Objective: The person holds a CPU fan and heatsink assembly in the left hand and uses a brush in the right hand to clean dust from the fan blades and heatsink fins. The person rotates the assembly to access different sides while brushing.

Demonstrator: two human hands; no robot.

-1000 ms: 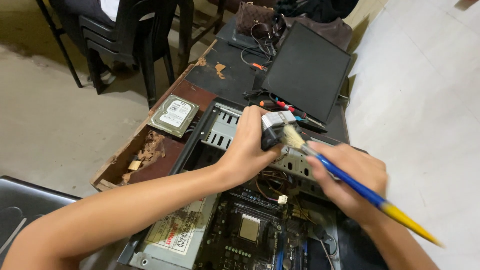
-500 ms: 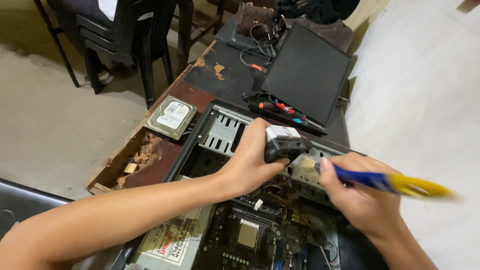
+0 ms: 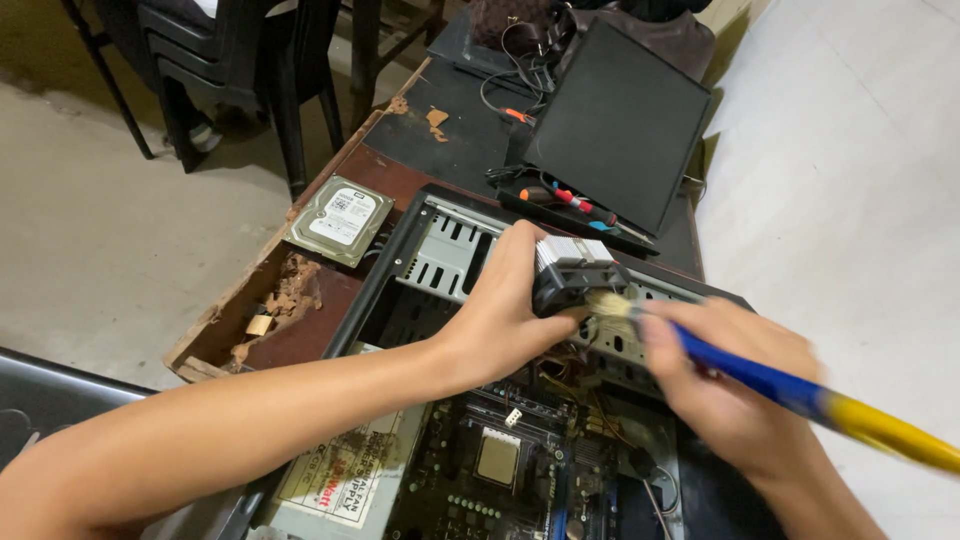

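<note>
Above the open computer case (image 3: 400, 300), a black cooler fan with silver fins (image 3: 577, 272) is held in the left hand (image 3: 505, 320), the grip closed around its left side with the thumb underneath and the fingers over the top. The cooler is kept in the air over the drive bays at the upper part of the case, clear of the board below. A paintbrush with a blue and yellow handle (image 3: 790, 390) is held in the right hand (image 3: 735, 385), the grip closed firmly about the blue part of the handle, and its pale bristles (image 3: 607, 303) are pressed against the lower right edge of the cooler. The yellow end of the handle is pointed out to the lower right.

Below the hands, the motherboard (image 3: 500, 480) is seen inside the case, with its bare processor socket (image 3: 497, 458) near the middle and a labelled power supply (image 3: 345, 470) to its left. On the dark, chipped worktop (image 3: 330, 300), a hard drive (image 3: 342, 220) is laid flat just beside the case. Farther back, a black side panel (image 3: 620, 125) is propped up, with several screwdrivers (image 3: 570, 200) lying at its foot and tangled cables (image 3: 525, 60) behind it. Black chairs (image 3: 220, 70) are stood on the floor to the left.
</note>
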